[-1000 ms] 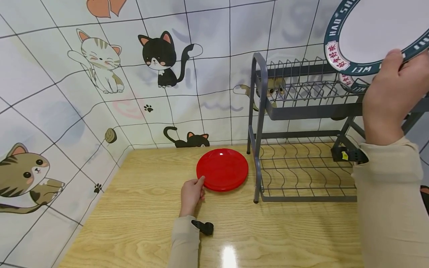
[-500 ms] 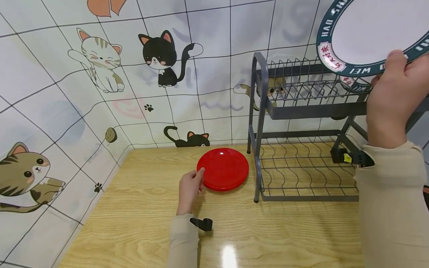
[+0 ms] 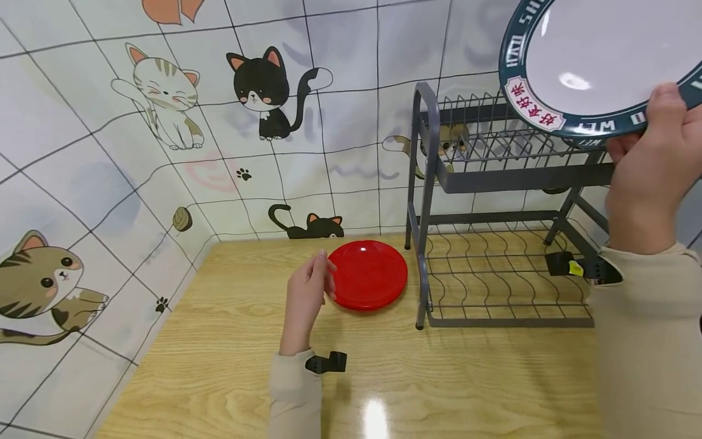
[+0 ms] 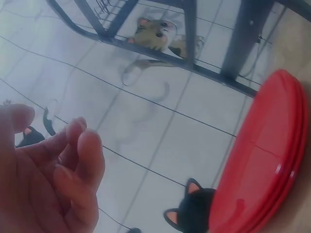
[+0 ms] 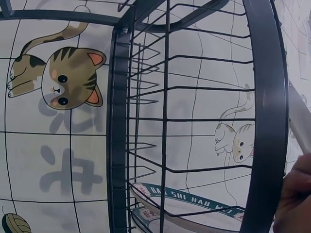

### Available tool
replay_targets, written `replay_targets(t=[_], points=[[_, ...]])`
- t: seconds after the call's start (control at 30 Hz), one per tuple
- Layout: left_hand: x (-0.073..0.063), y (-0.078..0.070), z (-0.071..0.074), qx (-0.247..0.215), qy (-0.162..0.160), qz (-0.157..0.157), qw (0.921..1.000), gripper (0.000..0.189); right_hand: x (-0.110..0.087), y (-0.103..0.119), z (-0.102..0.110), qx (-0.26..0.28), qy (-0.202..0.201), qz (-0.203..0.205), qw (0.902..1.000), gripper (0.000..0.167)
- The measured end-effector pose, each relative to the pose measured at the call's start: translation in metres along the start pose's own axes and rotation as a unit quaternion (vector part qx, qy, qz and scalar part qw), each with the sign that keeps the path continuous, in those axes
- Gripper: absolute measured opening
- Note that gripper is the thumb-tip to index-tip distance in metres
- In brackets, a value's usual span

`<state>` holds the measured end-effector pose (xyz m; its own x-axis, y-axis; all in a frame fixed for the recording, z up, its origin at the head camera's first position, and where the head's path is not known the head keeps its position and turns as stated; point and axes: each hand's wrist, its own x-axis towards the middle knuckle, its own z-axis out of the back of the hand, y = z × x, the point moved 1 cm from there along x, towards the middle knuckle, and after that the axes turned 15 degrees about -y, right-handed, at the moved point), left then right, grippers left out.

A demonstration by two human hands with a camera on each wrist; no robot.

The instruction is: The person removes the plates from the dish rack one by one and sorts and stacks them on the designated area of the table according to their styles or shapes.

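My right hand (image 3: 655,164) grips the lower rim of a white plate (image 3: 598,55) with a dark green lettered border. The plate is held tilted in front of the grey dish rack (image 3: 521,178), at upper-tier height, and partly runs out of the head view. Similar green-bordered plates (image 5: 192,201) stand in the upper tier, seen in the right wrist view. My left hand (image 3: 307,289) is beside a small stack of red plates (image 3: 368,274). In the left wrist view its loosely bent fingers (image 4: 90,155) hold nothing and are apart from the red plates.
The rack's lower wire tier (image 3: 499,274) stands right of the red plates on the wooden table (image 3: 219,366). A tiled wall (image 3: 351,122) with cartoon cats closes off the back and left.
My left hand has come off the red plates' rim, moving slightly left and up. My right hand has lowered a little, and the white plate it holds has shifted left and down.
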<state>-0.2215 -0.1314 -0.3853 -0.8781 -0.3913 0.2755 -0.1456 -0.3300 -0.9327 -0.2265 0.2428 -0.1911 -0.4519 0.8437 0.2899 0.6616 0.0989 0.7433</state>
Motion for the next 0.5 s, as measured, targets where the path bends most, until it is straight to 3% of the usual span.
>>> replay_targets(t=[0.17, 0.37, 0.5], points=[[-0.006, -0.019, 0.006, -0.01, 0.003, -0.02, 0.9997, 0.046, -0.009, -0.002, 0.005, 0.08, 0.058, 0.032, 0.9946, 0.017], [-0.014, -0.035, 0.014, -0.008, 0.008, -0.052, 0.9986, 0.043, -0.023, -0.001, 0.016, 0.068, 0.103, 0.096, 0.9877, 0.013], [-0.019, -0.044, 0.017, -0.01, 0.009, -0.064, 0.9979, 0.043, -0.035, -0.003, 0.024, 0.083, 0.122, 0.112, 0.9826, 0.009]])
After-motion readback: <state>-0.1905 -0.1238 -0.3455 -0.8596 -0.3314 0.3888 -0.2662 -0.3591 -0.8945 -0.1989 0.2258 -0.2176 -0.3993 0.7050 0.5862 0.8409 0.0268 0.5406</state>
